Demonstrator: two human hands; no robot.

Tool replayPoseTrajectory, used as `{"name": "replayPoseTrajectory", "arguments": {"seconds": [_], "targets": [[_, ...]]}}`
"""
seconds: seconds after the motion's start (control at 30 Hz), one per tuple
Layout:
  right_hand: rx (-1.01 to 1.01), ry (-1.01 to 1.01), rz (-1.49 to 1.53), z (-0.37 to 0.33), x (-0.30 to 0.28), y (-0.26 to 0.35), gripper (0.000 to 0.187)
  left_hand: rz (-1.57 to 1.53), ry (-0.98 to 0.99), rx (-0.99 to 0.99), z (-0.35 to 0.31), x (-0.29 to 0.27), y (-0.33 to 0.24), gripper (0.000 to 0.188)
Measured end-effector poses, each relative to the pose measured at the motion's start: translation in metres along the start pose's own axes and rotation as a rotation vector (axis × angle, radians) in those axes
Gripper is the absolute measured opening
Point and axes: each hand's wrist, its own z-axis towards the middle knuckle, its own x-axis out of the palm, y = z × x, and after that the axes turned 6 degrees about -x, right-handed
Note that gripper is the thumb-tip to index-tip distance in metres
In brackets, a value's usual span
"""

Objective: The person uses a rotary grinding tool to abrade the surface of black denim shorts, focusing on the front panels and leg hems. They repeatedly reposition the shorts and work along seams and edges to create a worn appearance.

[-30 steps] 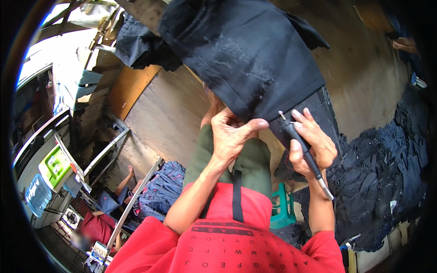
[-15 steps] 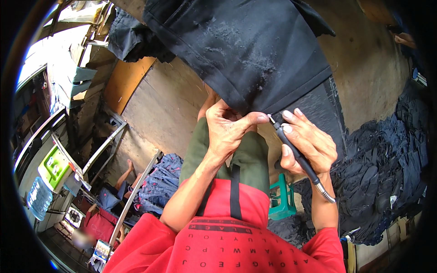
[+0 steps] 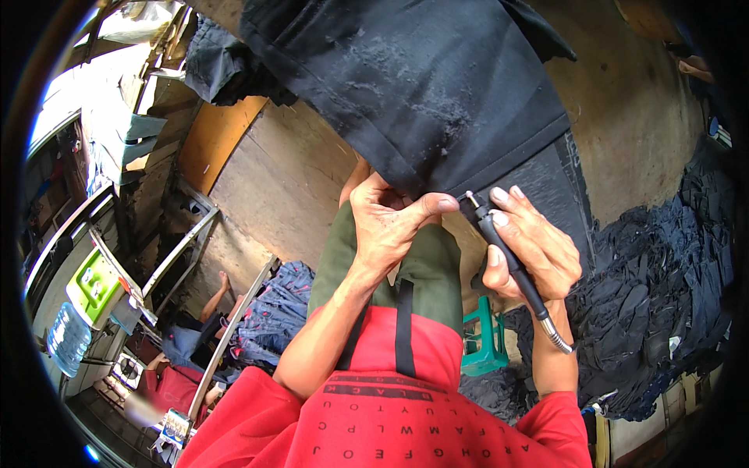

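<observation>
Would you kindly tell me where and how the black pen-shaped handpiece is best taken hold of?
The handpiece is probably best held by its slim barrel from the right, as the right hand does: it slants with its thin metal tip up-left and ribbed metal end down-right, so a pencil-like grip should leave both ends free.

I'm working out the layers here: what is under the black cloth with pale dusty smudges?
A flat black panel with pale scuffs sticks out past the lower right edge of the black cloth. Anything under the rest is covered and cannot be seen.
</observation>
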Motion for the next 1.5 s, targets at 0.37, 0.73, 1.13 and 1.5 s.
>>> {"name": "replayPoseTrajectory", "arguments": {"seconds": [0.37,0.73,1.13,1.5], "targets": [[0.012,-0.053,-0.018,0.000,0.000,-0.001,0.022,0.015,-0.006,0.007,0.001,0.001,0.000,0.038],[0.024,-0.118,-0.058,-0.002,0.002,-0.004,0.024,0.011,-0.014,-0.002,0.002,0.002,-0.002,0.036],[0.104,-0.146,-0.072,-0.001,-0.007,-0.004,0.030,0.215,0.041,0.032,0.013,-0.019,0.006,0.033],[0.003,-0.018,0.024,0.001,-0.007,-0.010,0.026,0.064,-0.057,-0.176,0.033,-0.036,0.048,0.028]]}}
